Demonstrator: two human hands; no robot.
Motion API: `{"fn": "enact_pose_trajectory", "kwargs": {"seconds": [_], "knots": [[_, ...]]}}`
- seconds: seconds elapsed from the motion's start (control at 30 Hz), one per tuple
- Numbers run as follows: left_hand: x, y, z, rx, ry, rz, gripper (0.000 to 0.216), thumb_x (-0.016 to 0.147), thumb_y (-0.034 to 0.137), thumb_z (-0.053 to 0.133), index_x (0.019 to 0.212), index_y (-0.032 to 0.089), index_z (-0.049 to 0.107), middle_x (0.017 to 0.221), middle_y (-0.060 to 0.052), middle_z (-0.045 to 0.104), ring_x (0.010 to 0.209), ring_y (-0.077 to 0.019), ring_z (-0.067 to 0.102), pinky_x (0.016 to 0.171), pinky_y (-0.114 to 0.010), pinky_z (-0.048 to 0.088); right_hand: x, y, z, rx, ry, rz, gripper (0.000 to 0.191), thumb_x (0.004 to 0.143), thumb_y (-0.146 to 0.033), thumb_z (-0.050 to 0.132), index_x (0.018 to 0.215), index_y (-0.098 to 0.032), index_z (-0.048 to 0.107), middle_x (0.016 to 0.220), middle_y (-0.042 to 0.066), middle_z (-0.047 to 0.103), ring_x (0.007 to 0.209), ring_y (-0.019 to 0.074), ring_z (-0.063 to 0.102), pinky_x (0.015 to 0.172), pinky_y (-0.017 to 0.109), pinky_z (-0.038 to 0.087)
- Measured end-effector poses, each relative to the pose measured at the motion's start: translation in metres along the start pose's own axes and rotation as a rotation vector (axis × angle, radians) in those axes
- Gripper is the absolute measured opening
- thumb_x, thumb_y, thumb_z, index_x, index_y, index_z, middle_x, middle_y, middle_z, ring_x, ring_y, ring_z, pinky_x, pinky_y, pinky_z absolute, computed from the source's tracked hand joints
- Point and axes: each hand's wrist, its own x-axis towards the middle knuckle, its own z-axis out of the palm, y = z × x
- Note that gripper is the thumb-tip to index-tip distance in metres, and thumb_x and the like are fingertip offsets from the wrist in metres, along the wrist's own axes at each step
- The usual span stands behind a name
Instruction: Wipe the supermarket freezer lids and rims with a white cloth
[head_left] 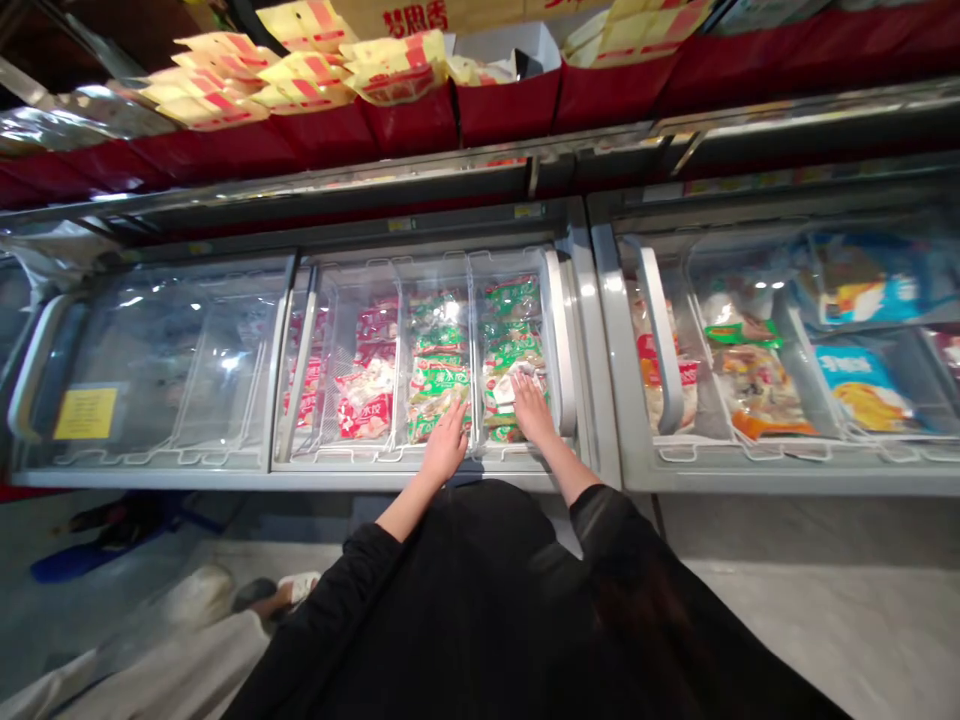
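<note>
I am leaning over an open chest freezer (577, 330) with wire-basket compartments. My left hand (445, 443) rests palm down, fingers together, on green-labelled frozen food bags (439, 372) in the middle compartment. My right hand (531, 405) lies flat with fingers stretched out on the green-labelled bags (511, 325) in the right compartment, fingertips touching a white patch on a bag. Neither hand grips anything. Red-labelled bags (367, 385) fill the compartment to the left. Both arms wear black sleeves.
The sliding glass lid (172, 360) covers the freezer's left half, with a yellow sticker (85, 413). A second freezer (787, 340) on the right holds mixed packets. A shelf above carries yellow and red packs (300, 70). Another person's shoe (300, 587) is at lower left.
</note>
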Motion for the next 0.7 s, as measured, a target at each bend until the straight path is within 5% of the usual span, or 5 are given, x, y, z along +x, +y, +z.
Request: {"fn": "enact_pose_trajectory", "kwargs": {"seconds": [0.17, 0.37, 0.43, 0.57, 0.7], "knots": [[-0.005, -0.01, -0.006, -0.015, 0.024, -0.015, 0.072, 0.093, 0.008, 0.047, 0.164, 0.017, 0.037, 0.172, -0.016, 0.038, 0.16, -0.0274, 0.035, 0.129, -0.053, 0.038, -0.023, -0.034, 0.037, -0.018, 0.018, 0.112, 0.07, 0.103, -0.021, 0.037, 0.168, -0.001, 0.022, 0.175, 0.027, 0.022, 0.166, 0.0333, 0.015, 0.128, 0.068, 0.025], [-0.016, -0.027, -0.006, -0.031, 0.013, -0.05, 0.073, 0.094, 0.008, 0.047, 0.165, 0.02, 0.036, 0.171, -0.015, 0.04, 0.16, -0.0266, 0.036, 0.129, -0.055, 0.037, -0.006, -0.058, 0.044, 0.002, -0.182, -0.254, 0.069, 0.093, -0.008, 0.044, 0.156, -0.035, 0.053, 0.166, -0.009, 0.05, 0.158, 0.0133, 0.037, 0.13, 0.034, 0.031], [-0.021, -0.035, -0.009, -0.035, 0.003, -0.054, 0.074, 0.093, 0.009, 0.048, 0.165, 0.02, 0.035, 0.171, -0.014, 0.039, 0.16, -0.0261, 0.035, 0.13, -0.055, 0.036, 0.0, -0.052, 0.037, -0.011, -0.2, -0.284, 0.069, 0.093, -0.008, 0.045, 0.155, -0.036, 0.054, 0.166, -0.009, 0.05, 0.157, 0.0125, 0.038, 0.13, 0.033, 0.031], [-0.032, -0.057, -0.02, -0.044, 0.001, -0.093, 0.073, 0.093, 0.008, 0.048, 0.165, 0.017, 0.037, 0.171, -0.016, 0.038, 0.16, -0.027, 0.037, 0.13, -0.055, 0.036, 0.007, -0.034, 0.021, -0.075, -0.125, -0.122, 0.067, 0.099, -0.017, 0.041, 0.165, -0.019, 0.04, 0.175, 0.007, 0.036, 0.163, 0.0245, 0.027, 0.133, 0.05, 0.026], [-0.044, -0.086, -0.036, -0.057, -0.006, -0.119, 0.072, 0.092, 0.007, 0.047, 0.163, 0.015, 0.039, 0.171, -0.015, 0.04, 0.16, -0.0262, 0.036, 0.131, -0.052, 0.035, 0.022, -0.038, 0.026, -0.108, -0.066, 0.044, 0.066, 0.101, -0.025, 0.038, 0.167, -0.019, 0.037, 0.176, 0.007, 0.033, 0.164, 0.0297, 0.023, 0.133, 0.054, 0.025]]}}
